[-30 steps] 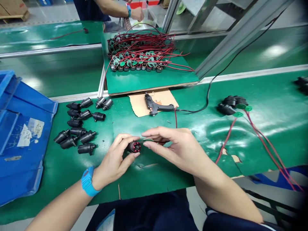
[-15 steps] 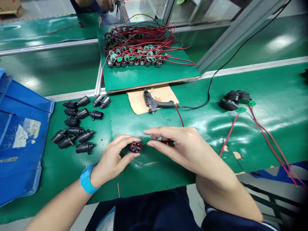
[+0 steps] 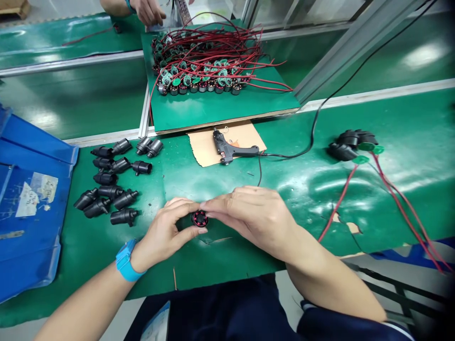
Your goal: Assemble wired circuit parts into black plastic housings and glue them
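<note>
Between the thumb and fingers of my left hand (image 3: 174,225) is a small round black part (image 3: 200,218) with a ring of pink-red spots facing up. My right hand (image 3: 249,213) reaches over from the right, its fingertips pressed together at the part's upper right edge; whatever they pinch is hidden. Beyond my hands a black glue gun (image 3: 232,149) lies on a piece of cardboard (image 3: 201,154). Several black angled fittings (image 3: 124,217) lie left of my left hand.
A blue bin (image 3: 31,237) stands at the left. A raised green board (image 3: 220,106) bears many wired round parts (image 3: 213,71). More black pieces (image 3: 343,150) with red wires lie right. A black cable (image 3: 314,123) crosses the bench. Another person's hand (image 3: 149,12) shows at the top.
My right hand has moved left until its fingertips meet the round part, and the small green disc between them is now hidden. The other person's hand has come lower into view.
</note>
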Demonstrator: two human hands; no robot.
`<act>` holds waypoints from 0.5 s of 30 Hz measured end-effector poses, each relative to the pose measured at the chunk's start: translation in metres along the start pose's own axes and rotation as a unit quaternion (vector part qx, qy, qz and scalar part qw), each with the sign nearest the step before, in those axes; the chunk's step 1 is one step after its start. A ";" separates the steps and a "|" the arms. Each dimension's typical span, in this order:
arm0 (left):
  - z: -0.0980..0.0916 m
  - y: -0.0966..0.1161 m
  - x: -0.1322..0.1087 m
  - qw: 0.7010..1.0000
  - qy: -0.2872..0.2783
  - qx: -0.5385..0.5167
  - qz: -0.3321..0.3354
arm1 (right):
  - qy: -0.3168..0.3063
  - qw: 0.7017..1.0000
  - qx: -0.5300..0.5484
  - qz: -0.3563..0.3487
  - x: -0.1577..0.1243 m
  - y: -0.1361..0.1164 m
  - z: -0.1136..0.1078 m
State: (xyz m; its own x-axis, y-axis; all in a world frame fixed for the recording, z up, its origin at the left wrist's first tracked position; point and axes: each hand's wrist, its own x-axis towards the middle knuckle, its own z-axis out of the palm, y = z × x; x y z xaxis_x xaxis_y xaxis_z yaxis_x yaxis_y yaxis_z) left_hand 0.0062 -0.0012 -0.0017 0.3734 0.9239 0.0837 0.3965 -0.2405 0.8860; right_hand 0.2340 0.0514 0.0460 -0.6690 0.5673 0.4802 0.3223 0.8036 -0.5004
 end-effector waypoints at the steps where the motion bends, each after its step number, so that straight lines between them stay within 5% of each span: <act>1: 0.000 0.000 0.000 1.000 -0.002 0.000 -0.001 | -0.002 1.000 -0.002 -0.006 0.000 0.000 0.002; 10: 0.000 -0.004 0.001 0.994 0.031 0.102 0.039 | -0.148 0.966 -0.181 0.114 -0.017 0.000 -0.026; 15: 0.003 -0.004 0.005 0.983 0.008 0.173 0.066 | -0.223 0.959 -0.089 0.153 -0.016 0.008 -0.018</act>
State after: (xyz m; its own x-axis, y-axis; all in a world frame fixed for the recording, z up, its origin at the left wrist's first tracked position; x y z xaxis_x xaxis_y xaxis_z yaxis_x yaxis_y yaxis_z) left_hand 0.0092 0.0040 -0.0065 0.4279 0.8822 0.1966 0.6087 -0.4420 0.6589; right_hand 0.2593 0.0524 0.0474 -0.7320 0.6799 -0.0443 0.6312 0.6523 -0.4197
